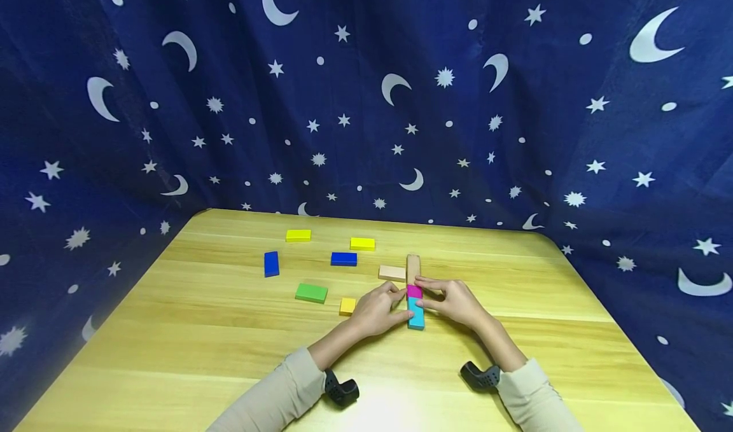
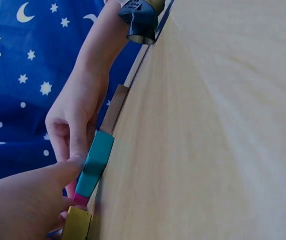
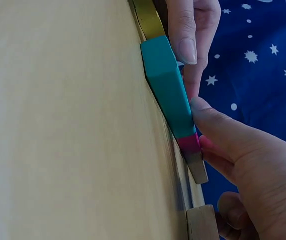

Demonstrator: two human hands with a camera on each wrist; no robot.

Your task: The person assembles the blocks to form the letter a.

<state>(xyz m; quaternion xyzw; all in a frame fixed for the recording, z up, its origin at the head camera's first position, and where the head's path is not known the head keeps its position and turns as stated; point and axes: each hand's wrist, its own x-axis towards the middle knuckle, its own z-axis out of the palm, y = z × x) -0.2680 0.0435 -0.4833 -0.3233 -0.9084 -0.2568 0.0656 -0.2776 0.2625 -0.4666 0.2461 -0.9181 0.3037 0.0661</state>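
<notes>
A cyan block (image 1: 415, 314), a magenta block (image 1: 414, 291) and a wooden block (image 1: 413, 268) lie end to end in a line. My left hand (image 1: 375, 310) touches the line's left side, thumb at the cyan block and forefinger near the magenta one. From the right, my right hand (image 1: 455, 301) rests its thumb against the cyan block (image 3: 168, 85) and extends its forefinger towards the wooden block. Both hands have fairly straight fingers; some fingertips are hidden behind the blocks in the wrist views.
Left of the line lie a pale wooden block (image 1: 392, 273), an orange-yellow block (image 1: 347, 306) and a green block (image 1: 312, 293). Farther back are blue blocks (image 1: 344, 259) (image 1: 272, 264) and yellow blocks (image 1: 363, 243) (image 1: 298, 235). A starry curtain (image 1: 366, 101) hangs behind the table.
</notes>
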